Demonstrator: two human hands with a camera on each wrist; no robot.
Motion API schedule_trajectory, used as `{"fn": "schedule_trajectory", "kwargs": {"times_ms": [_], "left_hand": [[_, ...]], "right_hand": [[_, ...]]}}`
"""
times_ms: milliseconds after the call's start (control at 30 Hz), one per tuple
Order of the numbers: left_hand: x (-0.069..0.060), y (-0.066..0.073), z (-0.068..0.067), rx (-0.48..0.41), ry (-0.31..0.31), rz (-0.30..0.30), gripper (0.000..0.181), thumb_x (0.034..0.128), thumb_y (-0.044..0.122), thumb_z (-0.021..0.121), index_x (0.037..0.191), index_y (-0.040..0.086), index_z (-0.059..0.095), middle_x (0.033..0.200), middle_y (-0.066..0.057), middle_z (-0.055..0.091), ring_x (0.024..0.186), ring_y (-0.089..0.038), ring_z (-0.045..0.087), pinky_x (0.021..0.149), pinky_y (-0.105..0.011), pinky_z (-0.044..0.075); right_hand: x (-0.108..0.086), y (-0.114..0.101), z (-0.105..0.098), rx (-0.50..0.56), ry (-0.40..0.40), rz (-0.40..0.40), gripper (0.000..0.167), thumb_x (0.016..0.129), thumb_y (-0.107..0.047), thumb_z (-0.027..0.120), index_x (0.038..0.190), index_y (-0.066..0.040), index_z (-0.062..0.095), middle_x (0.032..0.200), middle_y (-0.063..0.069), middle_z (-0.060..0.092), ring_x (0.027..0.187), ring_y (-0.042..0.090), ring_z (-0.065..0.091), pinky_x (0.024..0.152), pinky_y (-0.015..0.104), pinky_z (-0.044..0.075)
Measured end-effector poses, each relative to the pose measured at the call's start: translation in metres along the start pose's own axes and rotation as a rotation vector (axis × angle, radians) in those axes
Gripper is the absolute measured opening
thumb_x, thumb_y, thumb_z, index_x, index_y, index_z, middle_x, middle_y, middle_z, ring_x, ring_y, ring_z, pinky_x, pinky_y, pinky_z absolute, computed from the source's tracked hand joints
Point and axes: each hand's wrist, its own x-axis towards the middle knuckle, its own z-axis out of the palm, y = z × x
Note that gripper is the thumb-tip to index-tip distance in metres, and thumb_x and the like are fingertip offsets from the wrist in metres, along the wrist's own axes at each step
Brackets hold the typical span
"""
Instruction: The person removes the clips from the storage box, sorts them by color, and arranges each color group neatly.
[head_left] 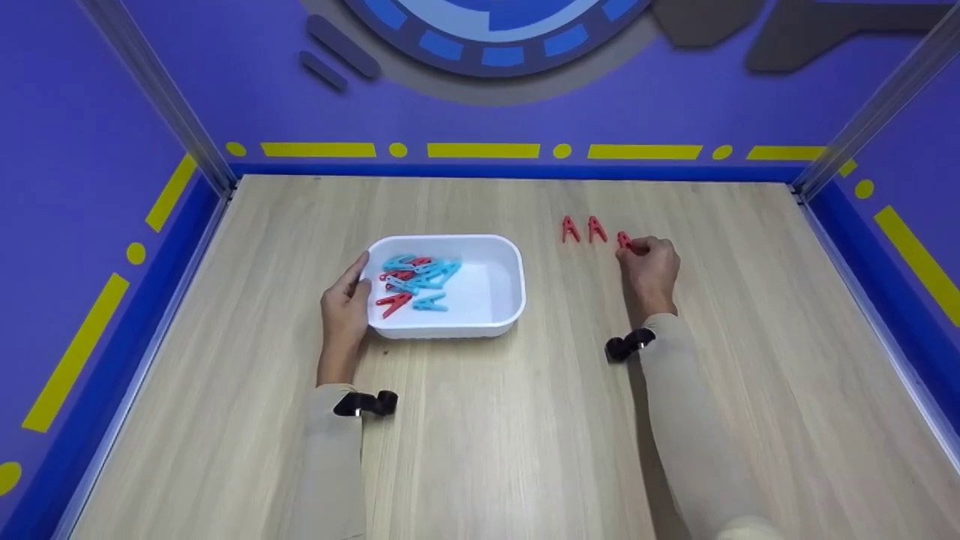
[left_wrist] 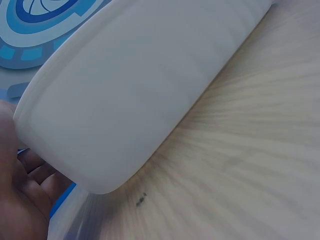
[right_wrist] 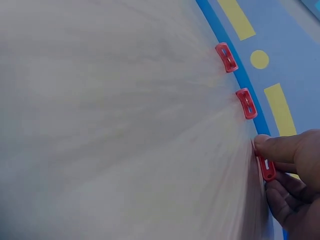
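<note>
Blue-purple walls (head_left: 247, 97) with yellow dashes enclose a pale wood-grain table (head_left: 480, 442) on its far, left and right sides. Left of the middle rests a white tray (head_left: 442, 327), its light blue clips (head_left: 430, 303) and red clips (head_left: 393, 303) heaped towards the left end, while its right part shows bare floor.

At that left end, the left hand (head_left: 345, 304) holds the tray, thumb at the rim and fingers against the outer side. Out to the right, the right hand (head_left: 654, 271) pinches one red clip (head_left: 623, 239) between thumb and fingers, at or just above the table; contact beneath it is hard to make out. Two more red clips, a left one (head_left: 570, 229) and a middle one (head_left: 597, 229), sit side by side just left of it, narrow ends far, spread legs near.

Each clip looks like moulded plastic: very light, stiff, smooth enough to slip if caught by an edge, and unlikely to break. A pinch across the body with thumb and forefinger seems the surest hold; squeezing the legs together might work the spring. Clips in the heap overlap and could snag each other. The tray looks light and rigid, easily steadied by its rim.
</note>
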Motion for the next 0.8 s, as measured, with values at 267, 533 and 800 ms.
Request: {"fn": "schedule_trajectory", "kwargs": {"times_ms": [267, 533, 800], "left_hand": [[-0.001, 0.002, 0.001, -0.01, 0.006, 0.04, 0.046, 0.1098, 0.004, 0.051, 0.155, 0.009, 0.055, 0.161, -0.005, 0.05, 0.152, -0.019, 0.041, 0.123, -0.036, 0.036], [-0.002, 0.002, 0.0, -0.01, 0.0, 0.021, 0.045, 0.1102, 0.005, 0.051, 0.155, 0.01, 0.055, 0.162, -0.004, 0.049, 0.152, -0.018, 0.04, 0.123, -0.036, 0.035], [-0.001, 0.002, -0.001, -0.009, 0.0, 0.014, 0.044, 0.111, 0.008, 0.051, 0.155, 0.013, 0.056, 0.161, -0.002, 0.05, 0.152, -0.016, 0.041, 0.123, -0.035, 0.036]], "right_hand": [[0.009, 0.0, 0.006, 0.018, 0.01, -0.013, 0.029, 0.1, -0.01, 0.074, 0.124, 0.007, 0.072, 0.122, 0.022, 0.063, 0.112, 0.034, 0.061, 0.095, 0.043, 0.052], [0.019, -0.001, 0.01, 0.008, 0.001, -0.007, 0.03, 0.101, -0.01, 0.072, 0.125, 0.008, 0.071, 0.123, 0.022, 0.062, 0.111, 0.033, 0.06, 0.095, 0.043, 0.052], [0.028, -0.002, 0.011, 0.018, 0.001, 0.012, 0.032, 0.101, -0.012, 0.074, 0.127, 0.006, 0.071, 0.123, 0.021, 0.066, 0.112, 0.031, 0.063, 0.096, 0.041, 0.052]]}}
